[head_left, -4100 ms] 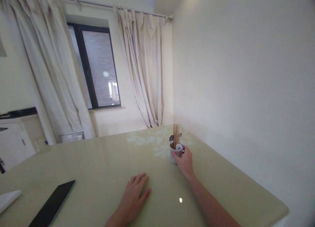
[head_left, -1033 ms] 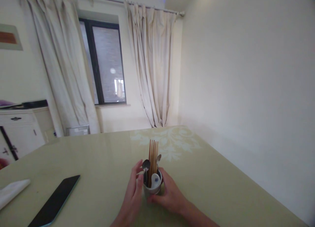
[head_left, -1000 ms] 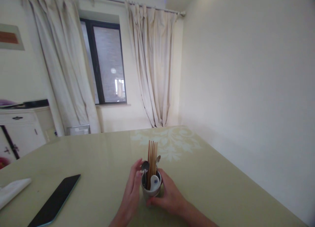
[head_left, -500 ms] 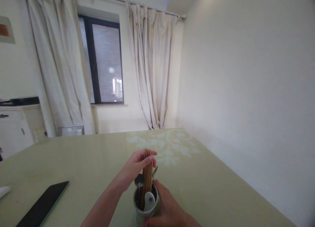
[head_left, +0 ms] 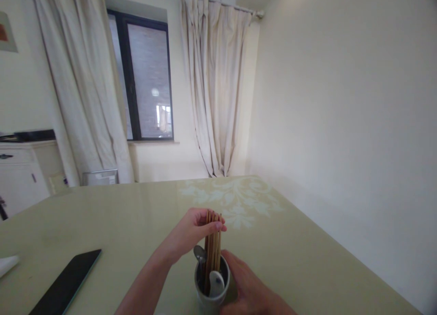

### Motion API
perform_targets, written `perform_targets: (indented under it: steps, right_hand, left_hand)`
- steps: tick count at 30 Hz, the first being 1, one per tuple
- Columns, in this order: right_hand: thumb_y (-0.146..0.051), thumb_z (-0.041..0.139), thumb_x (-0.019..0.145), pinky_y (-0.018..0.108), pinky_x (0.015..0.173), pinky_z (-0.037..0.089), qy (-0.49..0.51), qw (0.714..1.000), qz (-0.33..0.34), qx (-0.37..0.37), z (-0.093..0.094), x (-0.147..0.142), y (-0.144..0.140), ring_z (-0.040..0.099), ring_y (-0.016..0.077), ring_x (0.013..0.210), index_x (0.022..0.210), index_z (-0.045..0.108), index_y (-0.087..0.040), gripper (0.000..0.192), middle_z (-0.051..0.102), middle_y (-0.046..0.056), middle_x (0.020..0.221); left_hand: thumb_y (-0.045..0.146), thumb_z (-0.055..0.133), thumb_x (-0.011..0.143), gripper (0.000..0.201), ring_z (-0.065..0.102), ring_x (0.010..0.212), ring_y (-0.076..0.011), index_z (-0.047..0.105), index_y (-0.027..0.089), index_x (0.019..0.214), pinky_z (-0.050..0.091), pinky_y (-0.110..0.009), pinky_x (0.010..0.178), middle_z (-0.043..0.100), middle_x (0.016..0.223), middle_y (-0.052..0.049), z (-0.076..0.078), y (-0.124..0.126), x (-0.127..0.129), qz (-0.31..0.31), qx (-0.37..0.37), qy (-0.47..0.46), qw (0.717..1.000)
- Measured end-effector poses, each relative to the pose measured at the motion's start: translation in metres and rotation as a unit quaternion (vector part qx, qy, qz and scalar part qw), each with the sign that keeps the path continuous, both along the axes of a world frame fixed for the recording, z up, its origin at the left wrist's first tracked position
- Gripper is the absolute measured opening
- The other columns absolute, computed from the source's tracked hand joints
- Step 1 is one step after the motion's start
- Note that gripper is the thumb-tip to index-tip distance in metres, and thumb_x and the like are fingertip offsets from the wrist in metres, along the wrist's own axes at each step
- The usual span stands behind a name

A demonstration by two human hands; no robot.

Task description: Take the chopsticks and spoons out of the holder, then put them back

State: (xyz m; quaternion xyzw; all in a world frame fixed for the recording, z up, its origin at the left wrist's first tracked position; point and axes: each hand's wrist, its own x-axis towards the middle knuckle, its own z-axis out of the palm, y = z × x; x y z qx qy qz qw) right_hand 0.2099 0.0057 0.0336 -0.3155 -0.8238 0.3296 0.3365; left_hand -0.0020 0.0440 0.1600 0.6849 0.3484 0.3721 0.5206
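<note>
Partly hidden by the right grip (head_left: 247, 283), closed round one side, with a bottom hard to see: pale gray cup (head_left: 207, 302) at six o'clock. Holding brown chopsticks (head_left: 212, 256), pinched near the tops by the left grip (head_left: 189, 231), plus one white spoon (head_left: 216, 284), one shiny spoon (head_left: 199, 253).

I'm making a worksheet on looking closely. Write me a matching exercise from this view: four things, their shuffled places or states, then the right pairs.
Things
1. left hand
2. right hand
3. chopsticks
4. dark flat slab

Places or states
A. bundled, lower ends inside the cup
B. lying on the table, toward the picture's left edge
C. holding the cup's side
D. gripping the chopsticks near their tops

Pairs: 1-D, 2-C, 3-A, 4-B
</note>
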Motion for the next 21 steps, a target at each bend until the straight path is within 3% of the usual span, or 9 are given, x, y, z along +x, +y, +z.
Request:
perform_targets:
  steps: [3,6,8,10,12,14,16,18,21]
  right_hand:
    - [-0.093,0.066,0.072,0.051,0.103,0.052,0.049,0.998,-0.015,0.038,-0.007,0.010,0.004,0.064,0.0393,0.122,0.156,0.044,-0.025,0.110,0.062,0.018,0.142]
    - [-0.083,0.039,0.096,0.049,0.097,0.053,0.141,0.973,-0.101,0.150,0.004,0.014,0.006,0.064,0.0337,0.116,0.156,0.041,-0.026,0.083,0.060,0.017,0.140]
    - [-0.069,0.035,0.105,0.046,0.092,0.053,0.181,0.942,-0.168,0.227,0.031,0.009,0.006,0.063,0.0296,0.107,0.146,0.051,-0.028,0.060,0.063,0.013,0.130]
    - [-0.050,0.046,0.108,0.042,0.090,0.052,0.192,0.912,-0.215,0.291,0.071,0.001,0.004,0.062,0.0259,0.101,0.137,0.056,-0.027,0.039,0.064,0.010,0.119]
    - [-0.034,0.059,0.105,0.038,0.087,0.052,0.163,0.905,-0.225,0.322,0.116,-0.009,0.002,0.063,0.0229,0.096,0.126,0.061,-0.026,0.022,0.066,0.006,0.107]
    - [-0.028,0.065,0.101,0.036,0.086,0.051,0.092,0.925,-0.203,0.307,0.154,-0.018,0.000,0.065,0.0217,0.093,0.117,0.066,-0.024,0.017,0.069,0.004,0.101]
    - [-0.025,0.071,0.097,0.034,0.085,0.051,0.028,0.949,-0.181,0.256,0.180,-0.023,-0.001,0.067,0.0207,0.092,0.110,0.070,-0.023,0.014,0.072,0.003,0.098]
    - [-0.024,0.077,0.094,0.032,0.084,0.050,-0.018,0.963,-0.170,0.207,0.190,-0.026,0.001,0.068,0.0199,0.091,0.105,0.073,-0.022,0.012,0.074,0.002,0.097]
    - [-0.018,0.079,0.091,0.029,0.079,0.048,-0.080,0.973,-0.148,0.161,0.190,-0.026,0.005,0.067,0.0182,0.086,0.090,0.076,-0.022,0.005,0.073,0.000,0.088]
  left_hand:
    - [0.052,0.079,0.084,0.037,0.067,0.079,-0.0181,0.080,0.015,0.092,0.049,-0.028,0.075,0.078,0.085,-0.005,0.002,-0.003,-0.001,-0.015,0.015,0.019,1.000]
    - [0.050,0.076,0.086,0.035,0.065,0.078,-0.0174,0.080,0.016,0.091,0.049,-0.028,0.075,0.077,0.084,-0.004,0.006,-0.005,-0.002,-0.025,0.038,0.035,0.998]
    - [0.048,0.075,0.088,0.032,0.065,0.081,-0.0180,0.080,0.016,0.091,0.049,-0.029,0.078,0.077,0.086,-0.004,0.008,-0.005,-0.001,-0.024,0.057,0.048,0.997]
    - [0.046,0.073,0.090,0.031,0.065,0.082,-0.0183,0.080,0.016,0.091,0.049,-0.028,0.078,0.077,0.085,-0.004,0.010,-0.006,-0.001,-0.023,0.071,0.058,0.996]
    - [0.045,0.070,0.092,0.031,0.065,0.082,-0.0184,0.080,0.016,0.091,0.049,-0.028,0.077,0.077,0.086,-0.003,0.011,-0.006,-0.001,-0.029,0.080,0.062,0.994]
    - [0.043,0.068,0.093,0.030,0.065,0.081,-0.0182,0.080,0.016,0.090,0.049,-0.027,0.075,0.077,0.085,-0.003,0.011,-0.007,-0.002,-0.031,0.091,0.064,0.993]
    - [0.041,0.069,0.093,0.027,0.066,0.081,-0.0181,0.080,0.017,0.088,0.049,-0.026,0.075,0.077,0.084,-0.002,0.011,-0.008,-0.003,-0.025,0.106,0.071,0.992]
    - [0.038,0.069,0.092,0.024,0.066,0.082,-0.0182,0.080,0.017,0.086,0.049,-0.025,0.076,0.077,0.084,-0.002,0.012,-0.011,-0.004,-0.012,0.121,0.083,0.989]
    - [0.034,0.067,0.093,0.022,0.067,0.084,-0.0186,0.081,0.018,0.087,0.049,-0.025,0.078,0.079,0.086,-0.001,0.015,-0.014,-0.004,-0.003,0.129,0.097,0.987]
